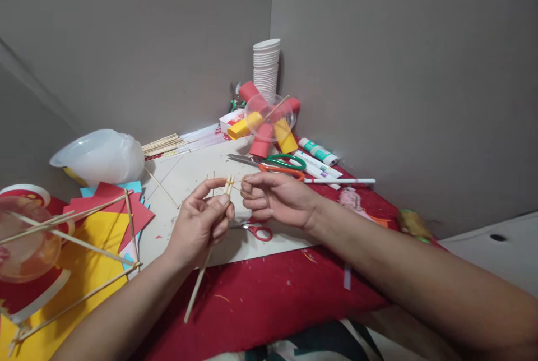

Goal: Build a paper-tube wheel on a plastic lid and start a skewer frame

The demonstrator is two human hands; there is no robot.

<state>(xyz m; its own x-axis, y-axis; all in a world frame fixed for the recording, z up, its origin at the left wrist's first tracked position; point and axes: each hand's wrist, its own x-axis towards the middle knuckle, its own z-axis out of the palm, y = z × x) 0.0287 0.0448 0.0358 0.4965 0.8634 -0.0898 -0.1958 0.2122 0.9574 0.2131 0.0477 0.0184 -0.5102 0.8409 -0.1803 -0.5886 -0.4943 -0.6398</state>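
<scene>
My left hand (204, 212) is closed around a few thin wooden sticks (196, 292). Their short ends stand up between thumb and forefinger, and one long piece slants down below the palm. A thin yellowish band (237, 183), which looks like a rubber band, stretches from the stick tops to my right hand (279, 198). That hand pinches the band between thumb and forefinger, other fingers curled. Under the hands, red-handled scissors (260, 232) lie on a white board (218, 257). Large scissors with green and orange handles (286, 162) lie just beyond.
Left are a stick frame (90, 295), coloured paper (98, 237) and a clear plastic bowl (42, 249). Behind stand stacked paper cups (266, 66) and a red-and-yellow paper-tube piece (263, 139). Glue tubes (318, 152) lie right on the red cloth (260, 305). Grey walls (399, 69) close the corner.
</scene>
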